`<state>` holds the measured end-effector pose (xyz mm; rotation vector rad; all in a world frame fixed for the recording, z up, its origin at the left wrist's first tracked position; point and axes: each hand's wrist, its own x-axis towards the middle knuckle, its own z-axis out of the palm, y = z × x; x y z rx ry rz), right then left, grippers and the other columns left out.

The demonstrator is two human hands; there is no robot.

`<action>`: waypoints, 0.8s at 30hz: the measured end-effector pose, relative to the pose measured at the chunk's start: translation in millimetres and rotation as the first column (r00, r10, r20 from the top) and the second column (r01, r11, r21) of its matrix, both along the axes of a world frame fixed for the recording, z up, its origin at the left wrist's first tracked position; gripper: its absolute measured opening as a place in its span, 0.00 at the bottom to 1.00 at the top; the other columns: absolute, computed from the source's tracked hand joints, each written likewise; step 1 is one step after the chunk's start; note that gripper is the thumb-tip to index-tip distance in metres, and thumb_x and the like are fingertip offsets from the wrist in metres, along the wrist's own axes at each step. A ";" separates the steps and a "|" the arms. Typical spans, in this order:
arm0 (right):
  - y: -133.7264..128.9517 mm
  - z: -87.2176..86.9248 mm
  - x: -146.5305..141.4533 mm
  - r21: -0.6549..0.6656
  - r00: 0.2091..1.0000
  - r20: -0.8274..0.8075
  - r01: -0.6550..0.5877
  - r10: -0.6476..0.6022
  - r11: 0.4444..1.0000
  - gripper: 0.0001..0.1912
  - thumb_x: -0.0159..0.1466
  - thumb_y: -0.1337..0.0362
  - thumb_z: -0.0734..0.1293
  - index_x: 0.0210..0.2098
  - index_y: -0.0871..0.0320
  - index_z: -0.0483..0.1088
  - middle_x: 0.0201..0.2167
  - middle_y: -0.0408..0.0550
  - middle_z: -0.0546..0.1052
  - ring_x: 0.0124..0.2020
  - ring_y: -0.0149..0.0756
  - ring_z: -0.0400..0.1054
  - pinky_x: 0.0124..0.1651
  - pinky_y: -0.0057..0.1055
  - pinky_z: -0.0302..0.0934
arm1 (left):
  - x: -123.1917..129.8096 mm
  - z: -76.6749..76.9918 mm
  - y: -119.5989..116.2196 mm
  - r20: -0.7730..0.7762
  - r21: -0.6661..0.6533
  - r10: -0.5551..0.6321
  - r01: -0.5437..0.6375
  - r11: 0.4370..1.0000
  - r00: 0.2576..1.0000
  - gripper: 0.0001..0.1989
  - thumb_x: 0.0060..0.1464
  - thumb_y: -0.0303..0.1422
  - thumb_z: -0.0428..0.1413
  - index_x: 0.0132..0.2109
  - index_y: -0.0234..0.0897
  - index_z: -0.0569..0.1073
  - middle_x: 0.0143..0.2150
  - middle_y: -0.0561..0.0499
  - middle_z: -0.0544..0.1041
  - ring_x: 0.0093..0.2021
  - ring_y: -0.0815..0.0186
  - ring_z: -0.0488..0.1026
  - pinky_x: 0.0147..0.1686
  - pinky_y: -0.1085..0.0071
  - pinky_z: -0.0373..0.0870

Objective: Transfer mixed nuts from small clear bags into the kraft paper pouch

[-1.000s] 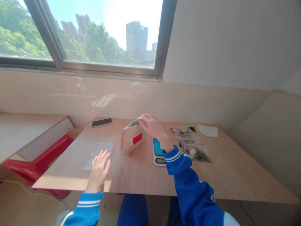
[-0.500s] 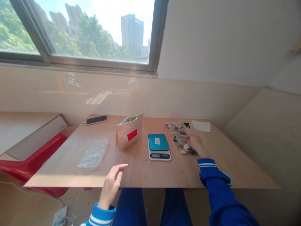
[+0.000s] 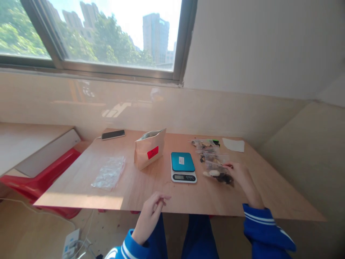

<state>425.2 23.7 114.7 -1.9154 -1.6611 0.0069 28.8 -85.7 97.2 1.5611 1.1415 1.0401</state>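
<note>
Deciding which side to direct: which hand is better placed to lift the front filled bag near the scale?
Likely the right hand, which appears to pinch the filled bag at its top edge. The left hand looks empty but is farther off, over the front edge of the table.

a clear plastic bag (image 3: 219, 175) is lying at about four o'clock from the middle of the view, its thin film catching the light in whitish streaks. its upper edge is facing roughly twelve o'clock, and the corner toward two o'clock is being pinched. inside, pale pieces (image 3: 214, 173) are resting toward nine o'clock, the largest looking smooth and rounded, while dark pieces (image 3: 226, 178), brown to nearly black, are clustering toward four o'clock. the film is looking creased and uneven over them, and whether the pinched end is rising or lying flat is not showing clearly.
</note>
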 end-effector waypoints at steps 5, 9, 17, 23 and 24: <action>-38.9 48.5 -101.7 0.096 0.939 -0.299 -0.145 0.168 0.985 0.13 0.59 0.55 0.63 0.32 0.53 0.78 0.36 0.52 0.81 0.39 0.48 0.73 0.44 0.40 0.64 | 31.3 22.3 -0.8 0.176 -0.054 -0.098 0.109 0.993 0.980 0.15 0.62 0.39 0.47 0.46 0.37 0.74 0.41 0.44 0.77 0.37 0.64 0.74 0.40 0.68 0.68; -64.4 55.0 -191.9 0.068 0.785 -0.524 -0.349 0.331 0.935 0.12 0.61 0.56 0.64 0.32 0.54 0.77 0.35 0.49 0.81 0.37 0.43 0.74 0.41 0.36 0.66 | 42.5 31.4 7.7 0.311 -0.067 -0.002 0.025 0.997 0.950 0.16 0.63 0.42 0.46 0.48 0.37 0.71 0.42 0.46 0.76 0.39 0.65 0.73 0.40 0.69 0.68; -83.8 33.2 -263.1 0.083 0.678 -0.619 -0.445 0.396 0.892 0.09 0.61 0.60 0.67 0.28 0.56 0.76 0.27 0.47 0.78 0.30 0.37 0.73 0.35 0.30 0.66 | 15.0 17.6 22.5 0.195 -0.162 0.255 -0.225 0.961 0.947 0.19 0.58 0.49 0.50 0.31 0.37 0.65 0.23 0.56 0.67 0.26 0.69 0.67 0.30 0.72 0.64; -84.5 26.1 -266.0 0.071 0.574 -0.761 -0.388 0.301 0.919 0.07 0.59 0.61 0.68 0.27 0.57 0.74 0.25 0.46 0.78 0.27 0.37 0.73 0.32 0.30 0.67 | 4.8 17.5 22.3 0.133 -0.158 0.119 -0.098 0.983 0.984 0.21 0.61 0.49 0.45 0.31 0.37 0.67 0.24 0.53 0.70 0.25 0.68 0.67 0.28 0.71 0.63; -84.9 25.7 -265.6 0.079 0.548 -0.782 -0.386 0.297 0.919 0.07 0.59 0.61 0.68 0.27 0.57 0.73 0.25 0.46 0.78 0.27 0.37 0.73 0.31 0.30 0.67 | 5.0 18.7 21.5 0.160 -0.162 0.090 -0.064 0.985 0.983 0.21 0.61 0.49 0.45 0.31 0.37 0.67 0.24 0.53 0.70 0.25 0.68 0.68 0.28 0.71 0.63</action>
